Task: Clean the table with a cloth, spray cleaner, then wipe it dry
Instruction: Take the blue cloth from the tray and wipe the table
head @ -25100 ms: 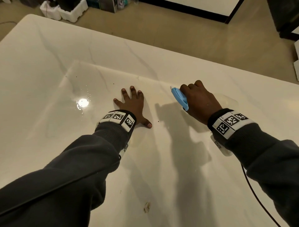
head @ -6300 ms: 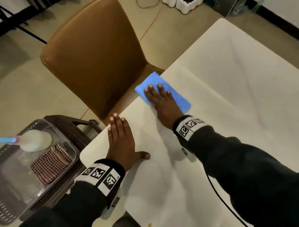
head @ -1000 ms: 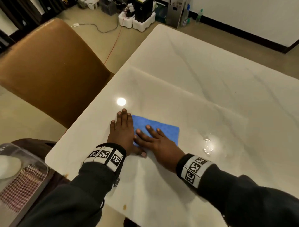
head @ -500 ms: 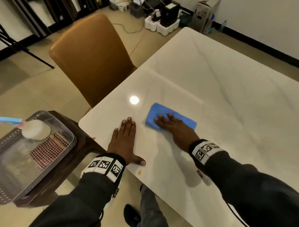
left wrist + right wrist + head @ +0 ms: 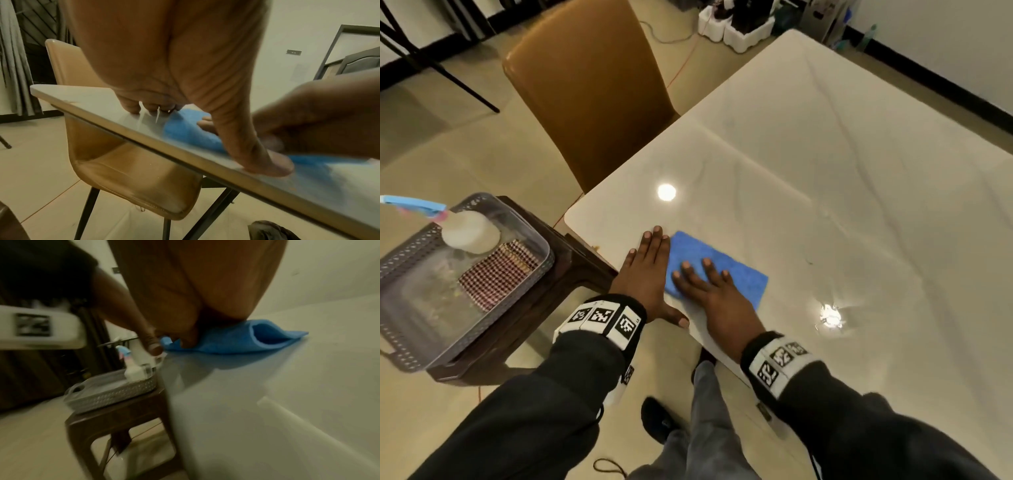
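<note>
Blue cloth (image 5: 717,265) lies flat on the white table (image 5: 825,178), close to the near left corner, and your right hand (image 5: 714,294) presses on it with straight, spread fingers, nothing curled round it. Your left hand (image 5: 645,270) lies flat on the bare tabletop just beside the cloth's left edge, fingers together, bracing you. In the right wrist view the far end of the cloth (image 5: 265,335) is folded over and lifts in an open loop.

You look to be in a wiping pass; whether this is the first clean or the drying wipe cannot be told. Shiny wet spots (image 5: 830,318) sit to the right of the cloth, so your next stroke probably should carry the cloth that way, with even pressure so the fold does not bunch up.

On the dark stool (image 5: 544,308) to your left sits a grey basket (image 5: 404,342). In it stand the white spray bottle (image 5: 469,231) with its blue trigger, and a red checked cloth (image 5: 498,272) lying flat.
</note>
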